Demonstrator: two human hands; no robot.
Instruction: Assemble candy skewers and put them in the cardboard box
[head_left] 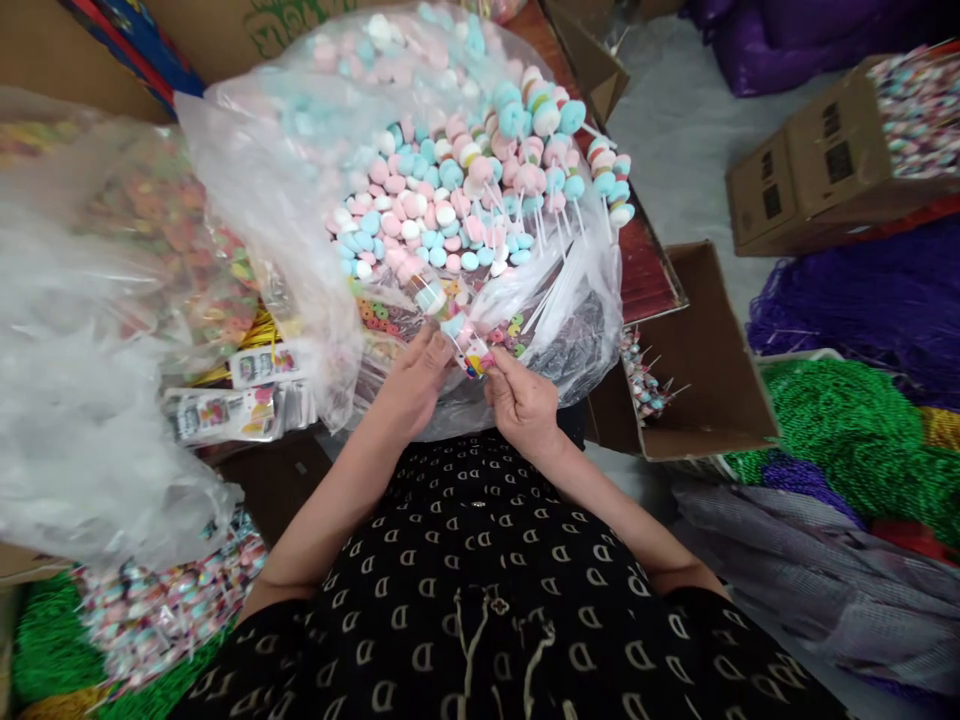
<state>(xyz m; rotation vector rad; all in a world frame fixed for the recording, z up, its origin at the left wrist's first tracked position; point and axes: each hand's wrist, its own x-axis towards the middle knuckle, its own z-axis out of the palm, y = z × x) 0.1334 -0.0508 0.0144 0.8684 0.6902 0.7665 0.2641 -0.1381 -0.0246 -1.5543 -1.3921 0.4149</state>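
In the head view we see the left hand (412,385) and right hand (523,407) both pinching a pastel candy skewer (444,315), just above a clear plastic bag (577,330) heaped with candy skewers (450,190). The bright piece at its end is probably a printed tag (474,358).

On my feed right now, the wearer's in a black top (480,540) scattered with rows of cream D-shaped prints, and there's a small clover-shaped ornament (498,604) at six o'clock with thin pale cords (466,660) dangling below it. Matching printed sleeves close out the look, the left sleeve (255,640) at seven o'clock and the right sleeve (705,620) at five, and both forearms (600,510) are bare.
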